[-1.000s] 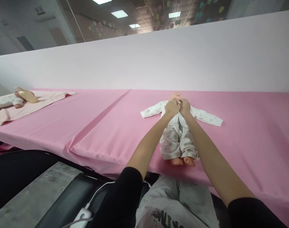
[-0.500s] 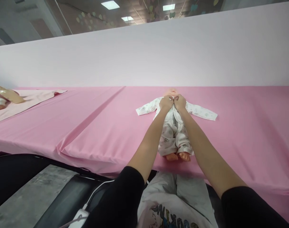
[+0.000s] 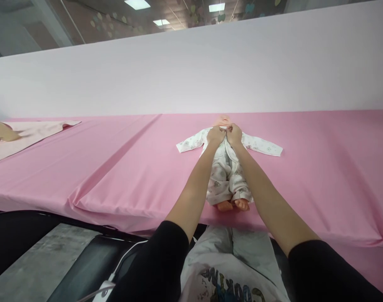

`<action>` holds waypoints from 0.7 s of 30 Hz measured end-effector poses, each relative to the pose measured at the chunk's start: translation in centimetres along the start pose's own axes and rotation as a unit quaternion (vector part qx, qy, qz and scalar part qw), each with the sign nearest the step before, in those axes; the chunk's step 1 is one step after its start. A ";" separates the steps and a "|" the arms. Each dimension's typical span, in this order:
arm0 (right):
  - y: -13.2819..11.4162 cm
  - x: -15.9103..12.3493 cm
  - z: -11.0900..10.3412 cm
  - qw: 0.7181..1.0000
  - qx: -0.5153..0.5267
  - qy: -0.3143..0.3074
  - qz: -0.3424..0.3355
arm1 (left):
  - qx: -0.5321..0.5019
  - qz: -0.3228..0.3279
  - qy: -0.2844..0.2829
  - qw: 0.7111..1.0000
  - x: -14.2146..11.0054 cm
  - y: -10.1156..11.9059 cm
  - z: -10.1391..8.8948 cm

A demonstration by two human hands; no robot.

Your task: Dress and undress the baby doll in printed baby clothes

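Note:
A baby doll [image 3: 223,121] lies on its back on the pink sheet, its bare feet toward me. It wears a white printed long-sleeved top [image 3: 263,146] with both sleeves spread out to the sides, and matching trousers [image 3: 218,185]. My left hand [image 3: 216,135] and my right hand [image 3: 234,134] meet at the top's neckline, just below the doll's chin. The fingers of each pinch an edge of the front opening. Lower down, the front hangs apart in a narrow gap. Whatever fastener is between my fingertips is too small to make out.
A pink sheet [image 3: 131,167] covers the table, with a ridge-like fold left of the doll. At the far left, a pale cloth [image 3: 37,133] carries a tan object [image 3: 4,131], cut off by the frame. A white partition [image 3: 179,75] stands behind. A white cable [image 3: 124,256] runs below the table edge.
The view has shifted slightly right, so everything appears a little farther left. Both hands stay pinched at the neckline, with barely any movement.

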State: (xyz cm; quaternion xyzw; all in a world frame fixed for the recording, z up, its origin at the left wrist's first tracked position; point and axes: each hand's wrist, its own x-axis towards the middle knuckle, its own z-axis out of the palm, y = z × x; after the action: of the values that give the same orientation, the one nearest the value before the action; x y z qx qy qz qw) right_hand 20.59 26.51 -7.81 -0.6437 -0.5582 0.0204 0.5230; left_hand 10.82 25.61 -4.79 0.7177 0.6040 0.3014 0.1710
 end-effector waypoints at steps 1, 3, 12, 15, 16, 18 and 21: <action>-0.1 -0.1 0.0 1.000 0.000 0.001 -0.001 | 0.004 -0.001 0.003 1.000 0.0 0.0 0.1; -0.2 -0.1 -0.1 1.000 0.000 0.003 -0.005 | 0.017 -0.003 0.013 1.000 0.0 0.1 0.2; -0.2 -0.3 -0.2 1.000 0.018 0.010 -0.006 | 0.021 0.006 0.023 1.000 -0.3 0.2 0.3; 0.1 -0.1 0.0 0.999 0.033 0.007 0.000 | -0.003 -0.011 0.023 1.000 -0.3 0.2 0.1; 0.1 -0.1 0.0 0.999 0.038 0.006 -0.001 | -0.011 -0.019 0.021 1.000 -0.3 0.2 0.1; 0.2 0.0 0.1 0.999 0.046 0.005 -0.005 | -0.025 -0.032 0.016 0.999 -0.3 0.2 0.0; 0.2 -0.1 0.0 0.999 0.050 0.006 -0.008 | -0.031 -0.037 0.011 0.999 -0.2 0.4 -0.1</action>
State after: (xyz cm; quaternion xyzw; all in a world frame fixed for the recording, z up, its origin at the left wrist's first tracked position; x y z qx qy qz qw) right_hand 20.71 26.47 -8.01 -0.6124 -0.5586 0.0401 0.5580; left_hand 11.03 25.31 -4.52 0.6856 0.6224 0.3215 0.1980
